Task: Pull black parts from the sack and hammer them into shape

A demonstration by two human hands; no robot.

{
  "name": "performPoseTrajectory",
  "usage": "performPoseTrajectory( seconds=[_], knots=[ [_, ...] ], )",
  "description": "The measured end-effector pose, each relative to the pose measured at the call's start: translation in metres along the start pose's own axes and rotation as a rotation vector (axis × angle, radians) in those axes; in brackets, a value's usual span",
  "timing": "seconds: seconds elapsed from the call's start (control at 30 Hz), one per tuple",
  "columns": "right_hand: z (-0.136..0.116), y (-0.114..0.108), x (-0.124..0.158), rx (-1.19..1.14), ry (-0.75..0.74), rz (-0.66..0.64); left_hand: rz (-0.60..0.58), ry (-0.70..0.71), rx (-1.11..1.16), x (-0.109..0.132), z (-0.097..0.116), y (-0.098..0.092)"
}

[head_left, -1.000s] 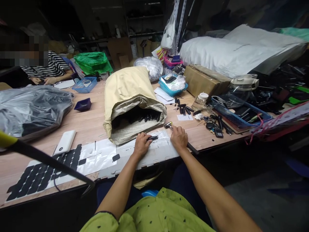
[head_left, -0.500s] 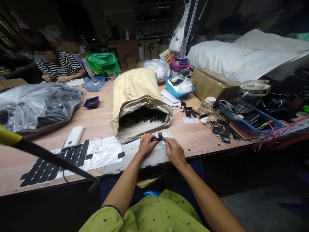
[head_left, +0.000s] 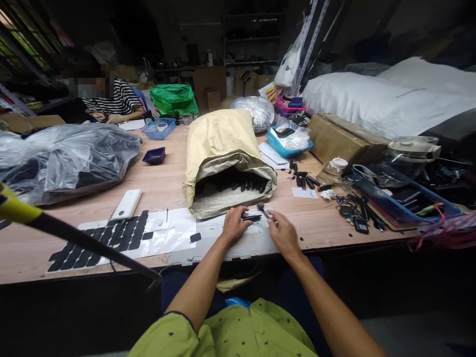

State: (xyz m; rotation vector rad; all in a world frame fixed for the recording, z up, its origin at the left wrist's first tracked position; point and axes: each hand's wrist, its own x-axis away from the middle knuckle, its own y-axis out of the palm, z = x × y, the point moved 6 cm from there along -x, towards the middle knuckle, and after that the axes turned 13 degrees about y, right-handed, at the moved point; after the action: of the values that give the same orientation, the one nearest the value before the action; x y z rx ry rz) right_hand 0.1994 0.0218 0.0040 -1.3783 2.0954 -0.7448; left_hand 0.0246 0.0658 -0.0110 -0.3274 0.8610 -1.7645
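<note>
My left hand (head_left: 235,225) is closed on a slim black piece (head_left: 253,218) that sticks out to the right of its fingertips, low over a pale sheet (head_left: 243,244) at the table edge. In my right hand (head_left: 284,235) is a small brush-like tool (head_left: 262,207) with a dark rounded head, tilted up to the left. Its head stands a little above and right of the black piece, seemingly apart from it. Just beyond both hands lies an open cream sack (head_left: 219,136), with several shiny black pieces (head_left: 248,186) inside its mouth.
At left are a black-dotted sticker sheet (head_left: 100,243), a white power bank (head_left: 127,204) and a plastic-wrapped bundle (head_left: 67,158). A black-and-yellow bar (head_left: 82,233) crosses the foreground. Loose black parts (head_left: 303,179), a jar (head_left: 332,172) and a blue basket (head_left: 405,198) are right. A person (head_left: 122,99) sits opposite.
My right hand has drawn the brush-like tool away from the black piece, up and to the right. My left hand still holds the piece. The whole view has shifted slightly.
</note>
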Motion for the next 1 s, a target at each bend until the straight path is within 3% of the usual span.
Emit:
performPoseTrajectory(
  seconds=[0.1,0.17,0.23,0.37,0.47,0.6,0.67,0.8,0.87,0.93,1.0],
  knots=[
    [0.027,-0.028,-0.027,0.178,0.141,0.18,-0.024,0.04,-0.024,0.0,0.001,0.004],
    [0.043,-0.04,-0.042,0.316,0.25,0.229,-0.039,0.042,-0.031,-0.001,0.0,0.005],
    [0.052,-0.044,-0.051,0.422,0.31,0.242,-0.058,0.046,-0.033,-0.003,-0.001,0.004],
    [0.051,-0.039,-0.054,0.52,0.267,0.28,-0.054,0.136,-0.032,0.001,0.005,-0.002],
    [0.048,-0.034,-0.052,0.554,0.243,0.285,-0.037,0.348,0.019,0.035,0.024,-0.004],
    [0.048,-0.033,-0.051,0.575,0.232,0.293,-0.184,0.619,0.091,0.117,0.041,0.018],
    [0.049,-0.033,-0.052,0.575,0.227,0.3,-0.241,0.523,0.074,0.147,0.029,0.034],
    [0.05,-0.031,-0.052,0.565,0.205,0.312,-0.354,-0.024,-0.057,0.172,-0.02,0.06],
    [0.051,-0.03,-0.052,0.565,0.196,0.317,-0.423,-0.184,-0.132,0.178,-0.028,0.064],
    [0.05,-0.03,-0.052,0.575,0.189,0.318,-0.436,-0.106,-0.144,0.174,-0.014,0.062],
    [0.05,-0.029,-0.051,0.589,0.183,0.318,-0.369,0.16,-0.093,0.157,0.014,0.052]
  ],
)
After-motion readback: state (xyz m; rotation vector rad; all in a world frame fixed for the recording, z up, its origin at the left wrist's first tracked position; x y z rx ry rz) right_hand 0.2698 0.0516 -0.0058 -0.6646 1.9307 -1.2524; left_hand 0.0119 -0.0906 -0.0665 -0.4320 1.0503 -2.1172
